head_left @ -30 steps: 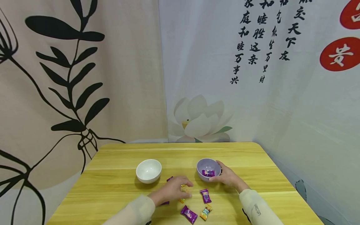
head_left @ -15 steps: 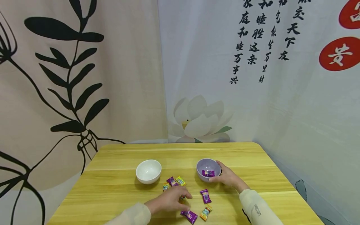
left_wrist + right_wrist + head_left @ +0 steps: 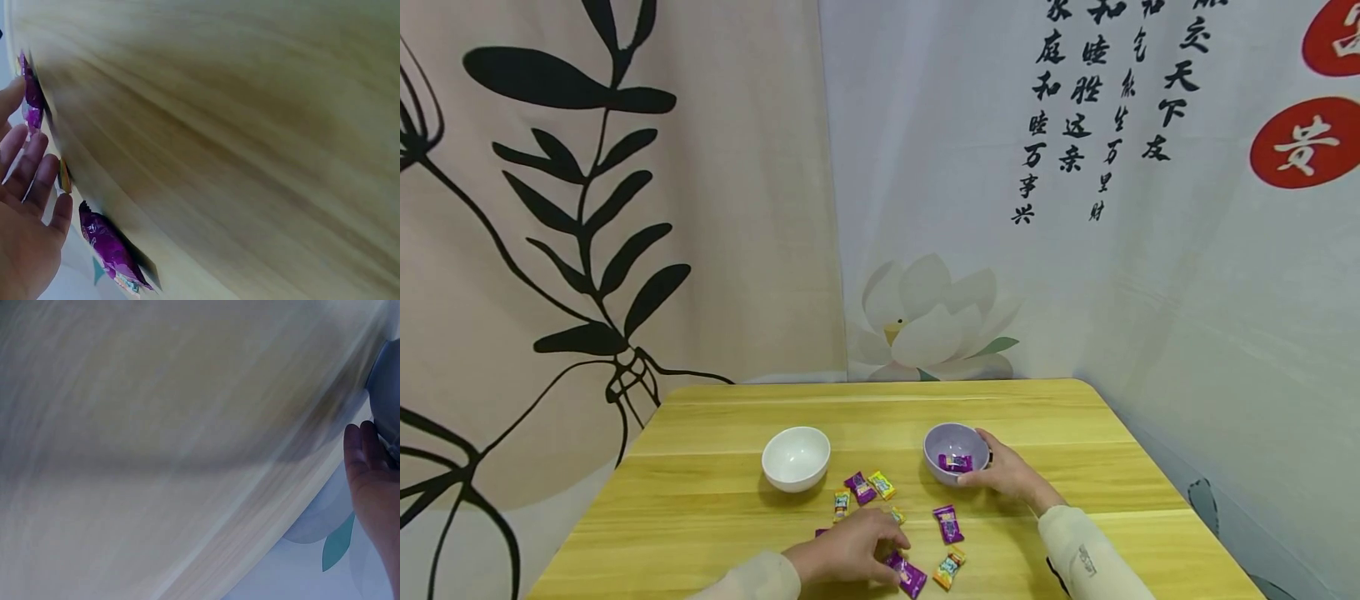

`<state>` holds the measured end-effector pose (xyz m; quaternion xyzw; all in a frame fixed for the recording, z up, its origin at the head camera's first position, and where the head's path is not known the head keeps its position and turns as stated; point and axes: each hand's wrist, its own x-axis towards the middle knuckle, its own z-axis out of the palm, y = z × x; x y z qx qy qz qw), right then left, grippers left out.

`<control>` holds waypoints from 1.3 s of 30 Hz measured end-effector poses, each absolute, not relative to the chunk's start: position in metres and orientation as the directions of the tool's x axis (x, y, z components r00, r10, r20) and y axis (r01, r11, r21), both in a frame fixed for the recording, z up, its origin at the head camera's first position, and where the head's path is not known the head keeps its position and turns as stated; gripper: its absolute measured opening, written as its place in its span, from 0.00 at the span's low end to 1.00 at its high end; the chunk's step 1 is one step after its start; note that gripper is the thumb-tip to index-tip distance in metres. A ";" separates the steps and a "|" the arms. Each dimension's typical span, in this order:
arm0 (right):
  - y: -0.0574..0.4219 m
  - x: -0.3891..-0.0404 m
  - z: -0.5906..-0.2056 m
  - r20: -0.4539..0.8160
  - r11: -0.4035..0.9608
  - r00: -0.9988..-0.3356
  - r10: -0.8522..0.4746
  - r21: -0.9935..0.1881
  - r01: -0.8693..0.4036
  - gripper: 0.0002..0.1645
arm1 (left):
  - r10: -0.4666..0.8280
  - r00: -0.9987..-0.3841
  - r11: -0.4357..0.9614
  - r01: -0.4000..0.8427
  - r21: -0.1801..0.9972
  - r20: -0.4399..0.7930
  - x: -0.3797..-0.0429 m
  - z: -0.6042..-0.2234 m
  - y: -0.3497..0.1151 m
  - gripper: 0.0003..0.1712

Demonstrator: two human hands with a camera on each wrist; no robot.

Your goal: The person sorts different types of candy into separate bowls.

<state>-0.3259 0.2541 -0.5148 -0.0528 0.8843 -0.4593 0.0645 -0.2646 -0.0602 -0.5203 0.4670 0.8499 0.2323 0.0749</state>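
My left hand (image 3: 850, 546) is low over the table at the near edge of the candies, thumb and fingers apart. Its fingertips are at a purple-wrapped candy (image 3: 907, 575); in the left wrist view, that candy (image 3: 32, 100) appears beside the thumb and fingers, and I cannot tell whether they touch it. My right hand (image 3: 1011, 475) grips the side of a small lilac bowl (image 3: 934, 475), thumb in front and fingers behind. One purple candy (image 3: 955, 462) lies inside this bowl. In the right wrist view, the fingers rest against the bowl (image 3: 386, 394).
A white bowl (image 3: 796, 458) stands left of the lilac one. Between and in front of them lie more candies: a purple one (image 3: 860, 487), yellow ones (image 3: 882, 484) (image 3: 841, 504), another purple one (image 3: 948, 524) and an orange-yellow one (image 3: 950, 568). A printed curtain hangs behind the wooden table (image 3: 715, 433).
My left hand has moved toward me, from the middle candies to the near purple candy, uncovering candies behind it. The right hand and lilac bowl have stayed still.
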 end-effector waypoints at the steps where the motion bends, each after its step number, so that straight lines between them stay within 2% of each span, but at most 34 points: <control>1: 0.254 -0.326 -0.515 -0.065 0.572 -0.986 -0.152 -0.819 -0.035 0.70 | 0.831 -0.549 0.458 0.766 0.451 0.087 -0.265 -0.521 -0.060 0.21; 10: 0.254 -0.325 -0.516 -0.073 0.573 -0.986 -0.147 -0.819 -0.025 0.70 | 0.857 -0.507 0.463 0.835 0.296 0.089 -0.264 -0.522 -0.060 0.17; 15: 0.254 -0.325 -0.515 -0.068 0.572 -0.987 -0.143 -0.820 -0.026 0.70 | 0.863 -0.499 0.463 0.842 0.276 0.077 -0.263 -0.519 -0.059 0.16; 20: 0.254 -0.325 -0.515 -0.061 0.572 -0.988 -0.145 -0.819 -0.034 0.70 | 0.861 -0.496 0.454 0.850 0.268 0.115 -0.263 -0.517 -0.059 0.16; 28: 0.254 -0.323 -0.513 -0.054 0.578 -0.986 -0.156 -0.815 -0.047 0.70 | 0.809 -0.573 0.500 0.787 0.361 0.128 -0.268 -0.512 -0.060 0.16; 36: 0.254 -0.324 -0.515 -0.055 0.570 -0.987 -0.153 -0.821 -0.042 0.69 | 0.772 -0.621 0.548 0.757 0.356 0.134 -0.277 -0.509 -0.059 0.17; 39: 0.254 -0.325 -0.517 -0.051 0.571 -0.987 -0.154 -0.819 -0.047 0.69 | 0.749 -0.645 0.555 0.735 0.389 0.149 -0.281 -0.507 -0.059 0.17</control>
